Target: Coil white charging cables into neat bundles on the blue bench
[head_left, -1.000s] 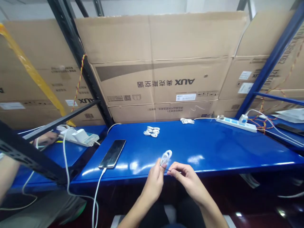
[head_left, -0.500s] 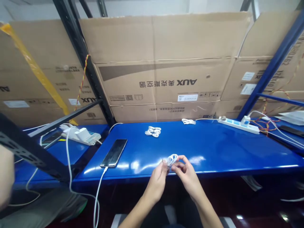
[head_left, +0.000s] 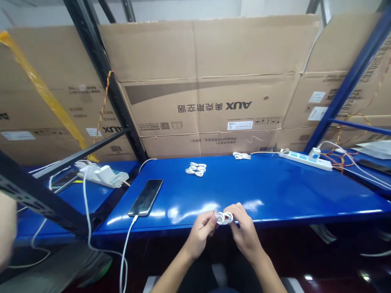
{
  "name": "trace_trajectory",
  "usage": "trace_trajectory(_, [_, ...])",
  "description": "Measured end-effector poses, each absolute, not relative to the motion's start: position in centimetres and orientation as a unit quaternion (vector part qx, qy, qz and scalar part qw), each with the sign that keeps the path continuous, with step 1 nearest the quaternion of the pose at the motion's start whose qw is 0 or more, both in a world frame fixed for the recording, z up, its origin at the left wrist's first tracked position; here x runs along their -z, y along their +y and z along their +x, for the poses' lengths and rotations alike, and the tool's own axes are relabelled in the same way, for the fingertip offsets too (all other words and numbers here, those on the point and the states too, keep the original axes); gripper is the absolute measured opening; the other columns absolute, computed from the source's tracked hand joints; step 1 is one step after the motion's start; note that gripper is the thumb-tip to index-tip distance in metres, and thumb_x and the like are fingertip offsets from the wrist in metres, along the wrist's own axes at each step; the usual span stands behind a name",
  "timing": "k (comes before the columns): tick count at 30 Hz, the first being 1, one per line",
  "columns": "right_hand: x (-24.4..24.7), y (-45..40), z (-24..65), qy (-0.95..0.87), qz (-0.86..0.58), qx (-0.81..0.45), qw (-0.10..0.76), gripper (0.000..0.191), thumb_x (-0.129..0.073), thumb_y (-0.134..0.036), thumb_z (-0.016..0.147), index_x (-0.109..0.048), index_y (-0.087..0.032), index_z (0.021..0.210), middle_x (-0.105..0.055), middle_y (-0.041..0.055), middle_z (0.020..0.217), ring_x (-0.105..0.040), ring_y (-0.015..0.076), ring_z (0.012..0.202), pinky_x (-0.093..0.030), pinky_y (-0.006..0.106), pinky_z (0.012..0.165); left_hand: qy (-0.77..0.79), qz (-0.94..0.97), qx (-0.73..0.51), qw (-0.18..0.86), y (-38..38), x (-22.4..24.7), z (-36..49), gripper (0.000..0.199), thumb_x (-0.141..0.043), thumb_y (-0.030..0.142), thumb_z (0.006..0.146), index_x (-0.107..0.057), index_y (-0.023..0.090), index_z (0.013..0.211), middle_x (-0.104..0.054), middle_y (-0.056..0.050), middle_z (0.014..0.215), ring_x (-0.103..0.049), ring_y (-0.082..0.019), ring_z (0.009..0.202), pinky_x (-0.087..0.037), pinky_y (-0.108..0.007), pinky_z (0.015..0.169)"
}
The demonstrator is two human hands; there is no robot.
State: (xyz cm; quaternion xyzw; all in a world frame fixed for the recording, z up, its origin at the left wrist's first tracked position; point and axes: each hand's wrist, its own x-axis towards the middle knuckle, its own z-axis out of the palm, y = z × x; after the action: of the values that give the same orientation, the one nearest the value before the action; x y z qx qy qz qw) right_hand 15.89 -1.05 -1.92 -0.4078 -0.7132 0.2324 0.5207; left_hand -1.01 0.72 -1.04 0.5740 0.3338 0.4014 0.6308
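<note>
Both hands hold a small coiled white cable (head_left: 224, 218) over the front edge of the blue table (head_left: 275, 195). My left hand (head_left: 200, 232) pinches its left side, where a short dark tie end sticks up by the fingertips. My right hand (head_left: 244, 230) is closed on the right side of the coil, its fingers curled. Farther back on the table lie two tied bundles of white cable, a nearer bundle (head_left: 196, 169) and a farther bundle (head_left: 241, 156). A dark-screened phone (head_left: 146, 198) rests to the left with a white charging cable (head_left: 127, 240) in its lower end.
A white power strip (head_left: 305, 159) with a plug lies at the back right, another power strip (head_left: 105, 177) at the left. Dark rack posts (head_left: 100, 61) and a blue post (head_left: 345, 85) flank the table. Cardboard (head_left: 171, 93) stands behind. Another person's arm (head_left: 6, 232) shows at the left edge.
The coil has come slightly lower and turned, so its loops now face me. My right hand has shifted from fingertips on the coil to a closer grip at its right side.
</note>
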Motion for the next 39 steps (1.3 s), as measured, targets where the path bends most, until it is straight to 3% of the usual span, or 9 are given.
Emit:
trace_trajectory(3, [2.1, -1.1, 16.1, -0.739, -0.384, -0.218, 0.509, 0.028, -0.044, -0.025, 0.102, -0.067, -0.027, 0.117, -0.067, 0.0062, 0.091, -0.057, 0.0235, 0.081, -0.046, 0.039, 0.08, 0.31, 0.597, -0.369, 0.642, 0.8, 0.7, -1.6, 0.057, -0.059, 0.071, 0.083, -0.052, 0.018, 0.063, -0.034, 0.005, 0.057, -0.025, -0.009, 0.052, -0.017, -0.027, 0.051])
trace_trajectory(11, [0.2, -1.2, 16.9, -0.8, -0.343, -0.247, 0.427, 0.036, -0.043, -0.016, 0.1, -0.068, -0.028, 0.123, -0.068, 0.0046, 0.086, -0.058, 0.0218, 0.08, -0.048, 0.034, 0.074, 0.28, 0.617, -0.274, 0.682, 1.1, -0.2, -2.8, 0.06, -0.058, 0.075, 0.081, -0.053, 0.018, 0.062, -0.04, 0.004, 0.055, -0.032, -0.01, 0.048, -0.021, -0.025, 0.047])
trace_trajectory(19, [-0.7, -1.1, 16.3, -0.777, -0.379, -0.272, 0.422, 0.026, -0.048, -0.021, 0.102, -0.071, -0.025, 0.092, -0.071, 0.0034, 0.086, -0.062, 0.0223, 0.083, -0.047, 0.033, 0.075, 0.303, 0.623, -0.265, 0.67, 1.1, 0.2, -2.6, 0.067, -0.045, 0.083, 0.081, -0.048, 0.02, 0.06, -0.037, 0.005, 0.053, -0.03, -0.009, 0.044, -0.022, -0.024, 0.043])
trace_trajectory(22, [-0.4, -0.8, 16.4, -0.768, -0.397, -0.265, 0.427, 0.026, -0.046, -0.022, 0.103, -0.067, -0.024, 0.088, -0.069, 0.0035, 0.085, -0.06, 0.022, 0.08, -0.046, 0.035, 0.078, 0.329, 0.632, -0.303, 0.633, 0.6, -0.4, -2.3, 0.06, -0.045, 0.076, 0.087, -0.062, 0.018, 0.087, -0.048, 0.002, 0.062, -0.039, -0.012, 0.05, -0.031, -0.024, 0.047])
trace_trajectory(25, [0.0, -0.6, 16.5, -0.763, -0.409, -0.262, 0.427, 0.026, -0.046, -0.022, 0.102, -0.063, -0.024, 0.083, -0.065, 0.0032, 0.082, -0.057, 0.0216, 0.077, -0.044, 0.034, 0.074, 0.355, 0.644, -0.353, 0.579, 0.1, -1.6, -2.3, 0.039, -0.057, 0.055, 0.093, -0.065, 0.022, 0.114, -0.065, -0.004, 0.088, -0.054, -0.019, 0.074, -0.043, -0.027, 0.069])
trace_trajectory(28, [0.2, -0.5, 16.5, -0.755, -0.419, -0.265, 0.43, 0.025, -0.045, -0.02, 0.101, -0.059, -0.024, 0.081, -0.061, 0.0031, 0.081, -0.055, 0.0216, 0.078, -0.043, 0.031, 0.068, 0.365, 0.647, -0.367, 0.56, 0.0, -2.3, -2.3, 0.025, -0.064, 0.038, 0.092, -0.073, 0.023, 0.109, -0.069, -0.004, 0.088, -0.057, -0.022, 0.081, -0.043, -0.03, 0.078])
trace_trajectory(31, [0.2, -0.6, 16.4, -0.748, -0.422, -0.269, 0.435, 0.024, -0.045, -0.018, 0.1, -0.059, -0.024, 0.082, -0.061, 0.0024, 0.081, -0.055, 0.0213, 0.079, -0.042, 0.031, 0.069, 0.365, 0.627, -0.378, 0.575, 0.1, -2.0, -1.9, 0.025, -0.068, 0.031, 0.089, -0.074, 0.021, 0.111, -0.072, -0.006, 0.092, -0.063, -0.024, 0.088, -0.046, -0.031, 0.079])
trace_trajectory(35, [0.2, -0.7, 16.2, -0.729, -0.433, -0.278, 0.451, 0.021, -0.046, -0.018, 0.1, -0.062, -0.023, 0.086, -0.064, 0.0025, 0.084, -0.057, 0.0213, 0.082, -0.043, 0.032, 0.075, 0.351, 0.572, -0.409, 0.618, 0.2, -0.9, -1.2, 0.037, -0.074, 0.036, 0.084, -0.069, 0.019, 0.117, -0.071, -0.008, 0.094, -0.066, -0.024, 0.087, -0.051, -0.032, 0.076])
trace_trajectory(39, [0.5, -0.9, 16.2, -0.698, -0.449, -0.297, 0.472, 0.018, -0.049, -0.023, 0.098, -0.061, -0.022, 0.084, -0.063, 0.0023, 0.082, -0.059, 0.0201, 0.078, -0.045, 0.03, 0.071, 0.333, 0.52, -0.43, 0.658, 0.1, -0.3, -0.8, 0.042, -0.081, 0.04, 0.077, -0.068, 0.019, 0.111, -0.07, -0.007, 0.093, -0.066, -0.021, 0.081, -0.053, -0.03, 0.071])
